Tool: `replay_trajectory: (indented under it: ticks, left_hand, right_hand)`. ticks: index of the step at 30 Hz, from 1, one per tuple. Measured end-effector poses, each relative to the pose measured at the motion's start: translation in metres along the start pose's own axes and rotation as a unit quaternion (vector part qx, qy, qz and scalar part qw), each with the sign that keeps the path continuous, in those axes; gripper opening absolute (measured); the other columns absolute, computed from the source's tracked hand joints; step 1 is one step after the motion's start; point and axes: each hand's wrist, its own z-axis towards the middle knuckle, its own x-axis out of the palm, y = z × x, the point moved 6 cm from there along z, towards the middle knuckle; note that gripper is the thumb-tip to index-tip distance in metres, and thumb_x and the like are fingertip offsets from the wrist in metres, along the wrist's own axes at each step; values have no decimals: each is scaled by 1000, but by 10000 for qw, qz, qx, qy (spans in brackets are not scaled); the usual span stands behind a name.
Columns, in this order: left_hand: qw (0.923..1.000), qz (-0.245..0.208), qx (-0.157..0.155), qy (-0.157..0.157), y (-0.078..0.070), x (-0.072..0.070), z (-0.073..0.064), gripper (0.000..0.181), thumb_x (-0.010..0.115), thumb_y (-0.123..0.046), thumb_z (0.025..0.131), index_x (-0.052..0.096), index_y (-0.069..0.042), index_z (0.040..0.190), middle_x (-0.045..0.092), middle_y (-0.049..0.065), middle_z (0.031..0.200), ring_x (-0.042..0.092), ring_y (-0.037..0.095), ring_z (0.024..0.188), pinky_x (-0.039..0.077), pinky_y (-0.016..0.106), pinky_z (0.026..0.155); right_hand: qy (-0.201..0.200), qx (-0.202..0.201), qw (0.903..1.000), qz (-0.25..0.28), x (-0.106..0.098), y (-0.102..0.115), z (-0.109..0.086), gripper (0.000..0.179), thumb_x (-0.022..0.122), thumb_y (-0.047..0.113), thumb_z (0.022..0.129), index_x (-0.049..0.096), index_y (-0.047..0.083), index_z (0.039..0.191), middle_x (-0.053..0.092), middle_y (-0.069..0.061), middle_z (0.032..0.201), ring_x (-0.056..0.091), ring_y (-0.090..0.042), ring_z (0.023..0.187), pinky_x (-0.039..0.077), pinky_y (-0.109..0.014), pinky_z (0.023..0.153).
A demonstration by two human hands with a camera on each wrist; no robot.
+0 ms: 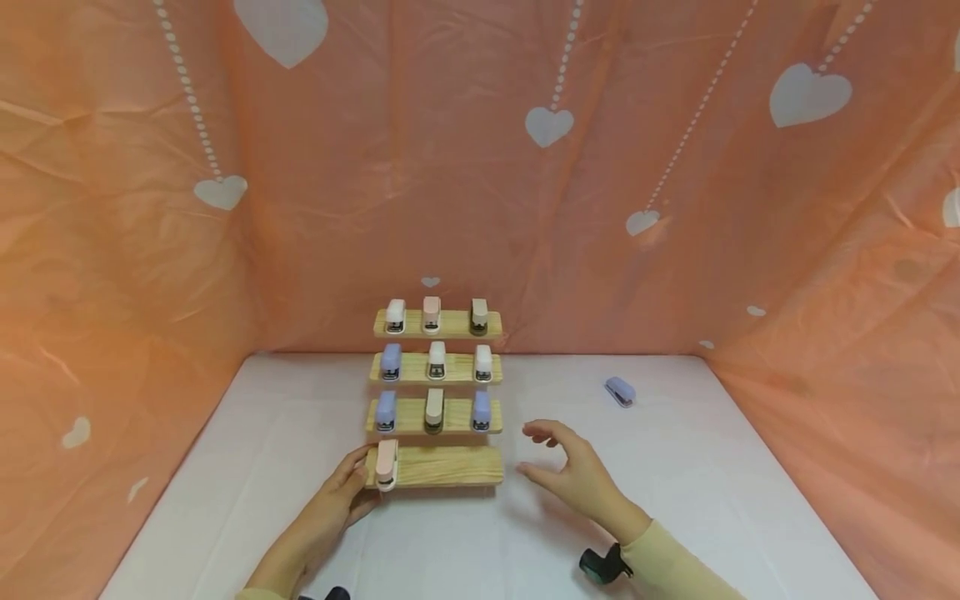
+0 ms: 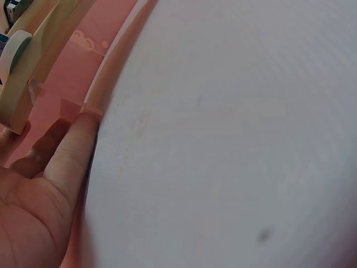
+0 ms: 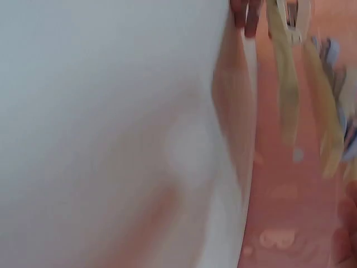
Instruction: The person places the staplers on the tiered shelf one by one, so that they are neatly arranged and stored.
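Observation:
A tiered rack of wooden shelves (image 1: 450, 467) stands on the table, bearing several mini staplers. My left hand (image 1: 337, 496) holds the left end of the lowest shelf, beside a pink stapler (image 1: 386, 462). In the left wrist view, fingers (image 2: 70, 151) reach to the rack's clear support (image 2: 72, 110) below the shelf end. To the right of the rack, my right hand (image 1: 577, 475) hovers with thumb and fingers spread apart, holding nothing. A purple stapler (image 1: 621, 391) lies on the table farther back on the right.
Purple, white and grey-beige staplers (image 1: 434, 411) fill the upper shelves, with another pink stapler (image 1: 431, 314) on the top one. A white-covered table (image 1: 675, 483) spreads around the rack. Orange cloth with white hearts (image 1: 550, 127) encloses the back and sides.

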Motion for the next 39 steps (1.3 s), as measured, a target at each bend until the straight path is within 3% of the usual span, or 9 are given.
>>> replay_trajectory:
  ticks: [7, 16, 22, 31, 39]
  left_hand:
    - [10000, 18, 19, -83, 0, 3, -1, 43, 28, -19, 107, 27, -19, 151, 19, 27, 154, 34, 43, 135, 38, 48, 105]
    - [10000, -30, 35, -59, 1, 4, 0, 44, 29, -21, 107, 27, -19, 151, 18, 27, 154, 33, 44, 135, 37, 49, 106]
    - [9999, -77, 97, -1, 0, 3, 0, 44, 29, -21, 107, 27, -19, 151, 18, 27, 154, 32, 44, 136, 36, 49, 106]
    - [10000, -59, 53, 23, 0, 2, -1, 44, 29, -21, 107, 25, -19, 152, 11, 27, 156, 25, 45, 139, 35, 50, 106]
    - [9999, -97, 75, -56, 1, 2, 0, 44, 27, -19, 107, 26, -18, 151, 15, 26, 155, 28, 44, 137, 36, 47, 106]
  right_hand:
    - [-491, 611, 9963, -356, -32, -36, 5, 52, 82, 33, 79, 59, 20, 125, 61, 6, 121, 52, -14, 115, 42, -38, 96]
    - [-662, 1766, 9809, -482, -62, -87, 13, 70, 76, 45, 82, 50, 10, 137, 49, -12, 138, 40, -34, 129, 33, -55, 104]
    - [-872, 1996, 9742, -586, -81, -105, 20, 76, 75, 47, 82, 46, 9, 141, 44, -16, 143, 34, -37, 133, 28, -57, 107]
    - [-614, 2590, 9620, -603, -91, -136, 20, 88, 68, 58, 83, 34, 11, 149, 30, -21, 151, 20, -43, 139, 23, -64, 107]
    - [-628, 3276, 9427, -64, -94, -159, 16, 95, 64, 63, 83, 22, 14, 154, 17, -22, 157, 13, -42, 143, 18, -62, 110]
